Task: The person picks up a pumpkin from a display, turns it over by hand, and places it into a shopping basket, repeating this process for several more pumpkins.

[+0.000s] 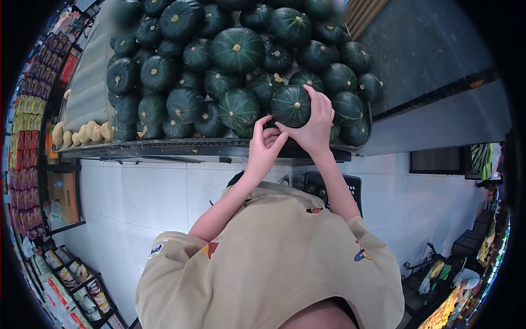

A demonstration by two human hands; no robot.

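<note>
A round dark green pumpkin point(291, 104) with a pale stem sits at the front edge of a large pile of the same kind. My right hand point(316, 122) grips its right side, fingers over the far edge and thumb along the front. Just below and to the left of that pumpkin is my left hand point(266, 147). Its fingers are loosely bent, with thumb and index finger apart and nothing between them. Another pumpkin point(239, 108) lies close to the left fingertips.
The pumpkins rest on a black-edged display stand point(219, 145). Pale potatoes point(90, 132) line its left front corner. Below the stand, a black crate point(350, 189) with dark round things inside is partly hidden by my right arm. Shelves of packets point(27, 137) stand at left.
</note>
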